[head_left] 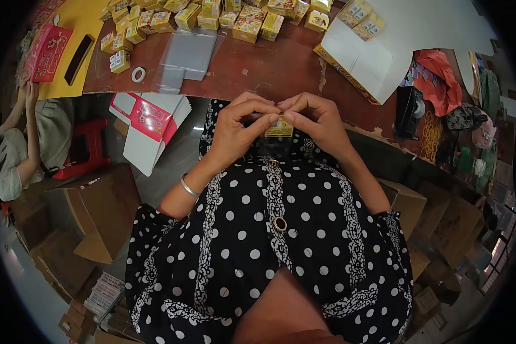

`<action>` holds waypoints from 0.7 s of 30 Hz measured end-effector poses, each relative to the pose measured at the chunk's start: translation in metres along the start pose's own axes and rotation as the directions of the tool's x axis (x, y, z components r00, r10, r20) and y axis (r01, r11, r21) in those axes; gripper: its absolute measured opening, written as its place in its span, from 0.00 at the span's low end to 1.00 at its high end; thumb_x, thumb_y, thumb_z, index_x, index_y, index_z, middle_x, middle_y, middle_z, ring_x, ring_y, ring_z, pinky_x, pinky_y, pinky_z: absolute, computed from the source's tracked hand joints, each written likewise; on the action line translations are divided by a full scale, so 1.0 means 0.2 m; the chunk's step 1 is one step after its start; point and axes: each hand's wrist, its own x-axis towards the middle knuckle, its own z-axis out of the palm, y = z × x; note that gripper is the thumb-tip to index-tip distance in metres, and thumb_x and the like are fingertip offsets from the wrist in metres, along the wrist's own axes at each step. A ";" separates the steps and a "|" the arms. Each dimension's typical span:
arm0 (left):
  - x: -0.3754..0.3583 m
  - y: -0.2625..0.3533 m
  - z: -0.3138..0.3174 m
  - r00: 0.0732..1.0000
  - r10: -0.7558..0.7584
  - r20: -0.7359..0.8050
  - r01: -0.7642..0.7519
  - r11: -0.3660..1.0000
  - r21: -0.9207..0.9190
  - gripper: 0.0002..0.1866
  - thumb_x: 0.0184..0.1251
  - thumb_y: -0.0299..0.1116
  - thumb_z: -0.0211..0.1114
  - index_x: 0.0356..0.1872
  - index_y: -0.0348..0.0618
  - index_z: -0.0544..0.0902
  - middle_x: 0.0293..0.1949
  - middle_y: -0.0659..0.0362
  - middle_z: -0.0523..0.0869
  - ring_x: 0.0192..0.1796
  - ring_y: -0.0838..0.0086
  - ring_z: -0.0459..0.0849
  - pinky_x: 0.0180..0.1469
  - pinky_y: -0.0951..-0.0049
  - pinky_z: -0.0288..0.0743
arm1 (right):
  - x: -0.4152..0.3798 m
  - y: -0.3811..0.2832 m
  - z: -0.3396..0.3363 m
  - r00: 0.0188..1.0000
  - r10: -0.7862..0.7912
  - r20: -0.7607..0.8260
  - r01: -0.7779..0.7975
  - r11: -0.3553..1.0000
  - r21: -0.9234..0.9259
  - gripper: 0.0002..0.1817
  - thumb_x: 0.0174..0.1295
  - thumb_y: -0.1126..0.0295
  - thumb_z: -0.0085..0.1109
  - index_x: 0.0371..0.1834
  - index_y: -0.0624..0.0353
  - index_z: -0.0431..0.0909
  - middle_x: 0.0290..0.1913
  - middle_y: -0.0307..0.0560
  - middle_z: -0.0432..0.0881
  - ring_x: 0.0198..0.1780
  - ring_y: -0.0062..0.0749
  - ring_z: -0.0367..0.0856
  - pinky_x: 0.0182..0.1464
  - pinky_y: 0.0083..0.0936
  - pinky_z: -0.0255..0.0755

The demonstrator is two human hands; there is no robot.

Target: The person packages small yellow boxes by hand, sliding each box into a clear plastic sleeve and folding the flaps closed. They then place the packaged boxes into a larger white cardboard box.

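Both hands meet in front of my body at the table's near edge. Between them is a small yellow printed box (279,128), its upper part covered by fingers. My left hand (241,123) pinches at the box's top left with thumb and forefinger. My right hand (316,121) closes on the top right in the same way. Something clear, like thin plastic, seems to hang below the box, but I cannot make it out well. Many similar yellow boxes (249,26) are heaped at the back of the brown table (235,69).
Clear plastic bags (190,54) and a white tape roll (138,74) lie on the table. An open white carton (355,63) stands right, near a black tape dispenser (409,112). Another person's arm (31,132) is at far left, by a red stool (86,149). Cardboard boxes (103,206) surround me.
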 end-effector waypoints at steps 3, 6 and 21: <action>-0.03 -0.04 -0.01 0.999 0.017 0.030 -0.015 0.998 -0.062 0.10 0.68 0.26 0.71 0.49 0.38 0.88 0.53 0.56 0.82 0.52 0.74 0.86 0.56 0.74 0.83 | -0.04 0.05 0.01 0.996 -0.091 -0.023 0.090 0.996 -0.015 0.06 0.68 0.75 0.65 0.43 0.67 0.81 0.53 0.50 0.85 0.58 0.30 0.81 0.63 0.29 0.73; -0.07 -0.05 0.02 0.998 -0.035 0.050 0.042 0.988 -0.148 0.14 0.69 0.25 0.70 0.54 0.38 0.86 0.62 0.55 0.76 0.58 0.71 0.84 0.60 0.71 0.82 | -0.06 0.07 0.04 0.979 -0.164 -0.122 0.177 0.979 0.105 0.05 0.66 0.75 0.67 0.41 0.64 0.83 0.52 0.49 0.85 0.54 0.29 0.84 0.57 0.28 0.77; 0.04 -0.02 0.01 0.999 -0.042 0.008 0.042 0.959 -0.280 0.15 0.69 0.21 0.67 0.56 0.36 0.83 0.71 0.48 0.73 0.65 0.68 0.79 0.66 0.70 0.74 | -0.42 -0.10 -0.58 0.283 -0.515 -0.809 0.119 0.856 -0.503 0.09 0.67 0.72 0.64 0.47 0.64 0.84 0.50 0.50 0.86 0.52 0.34 0.84 0.55 0.29 0.76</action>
